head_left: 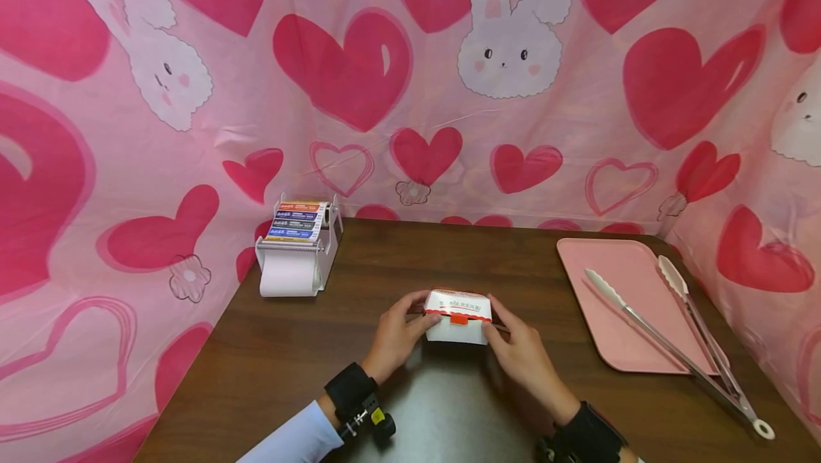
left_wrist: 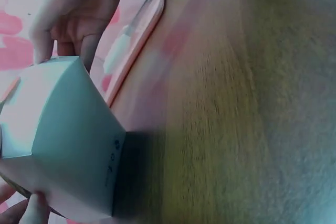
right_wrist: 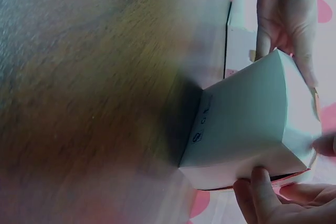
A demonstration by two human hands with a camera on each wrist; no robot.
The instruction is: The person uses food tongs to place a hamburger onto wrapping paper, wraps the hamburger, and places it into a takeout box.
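Note:
A small white paper food box [head_left: 457, 333] with a red-trimmed lid and an orange tab [head_left: 458, 320] at the front stands on the table, its lid down. My left hand [head_left: 399, 333] grips its left side, thumb at the front corner. On the opposite side my right hand [head_left: 524, 355] holds it the same way, fingers reaching along the side. The left wrist view shows the plain side of the box [left_wrist: 79, 124] with small dark print near the bottom. From the right wrist, my right fingertips [right_wrist: 261, 182] press the box wall [right_wrist: 236, 121].
At the back left stands a metal dispenser [head_left: 330, 253] with a white roll [head_left: 287, 274] and coloured labels on top. To the right, long metal tongs [head_left: 661, 338] lie across a pink tray [head_left: 609, 320]. A pink heart-and-bunny cloth [head_left: 430, 107] hangs behind the brown table [head_left: 282, 370].

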